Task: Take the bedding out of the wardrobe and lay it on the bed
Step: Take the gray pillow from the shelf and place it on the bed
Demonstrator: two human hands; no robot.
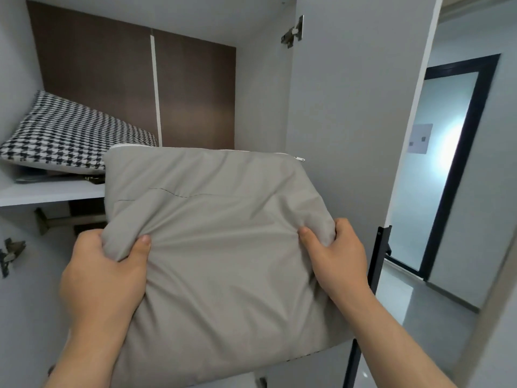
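A folded grey-beige bedding bundle (221, 247) with a zip along its top edge fills the middle of the view, held up in front of the open wardrobe. My left hand (103, 275) pinches its lower left side, thumb on the front. My right hand (335, 256) clutches a bunch of fabric on its right side. A black-and-white houndstooth cushion (67, 135) lies tilted on the white wardrobe shelf (50, 191) at the left, behind the bundle. The bed is out of sight.
The wardrobe's right door (349, 107) stands open beside the bundle, a hinge (293, 32) near its top. A hanging rail (67, 219) runs under the shelf. A dark-framed doorway (453, 163) and pale floor lie to the right.
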